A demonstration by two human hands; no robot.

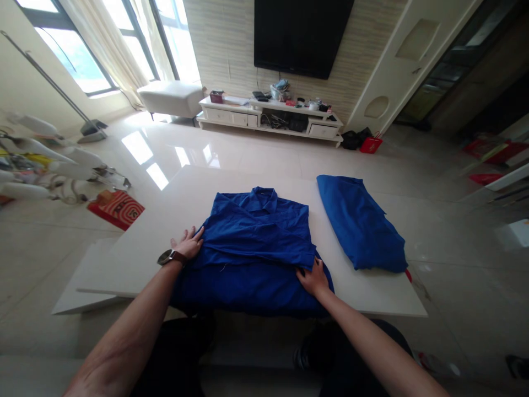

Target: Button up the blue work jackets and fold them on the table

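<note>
A blue collared shirt [256,234] lies on the white table [144,242], collar toward the far side. Its sleeves are folded across the body, and the lower part hangs over the table's near edge. My left hand [188,244], with a watch [171,257] on the wrist, rests with spread fingers on the shirt's left edge. At the lower right, my right hand [314,277] grips the shirt near a sleeve cuff; some of its fingers are hidden by the cloth. A second piece of blue clothing [359,223], folded, lies on the table's right side.
A red paper bag [116,209] stands left of the table, near a white rack-like object [70,165]. Across the floor are a white TV cabinet [231,116] with small items, a wall-mounted television [301,36] and a white bench [171,99]. My legs are below the table's near edge.
</note>
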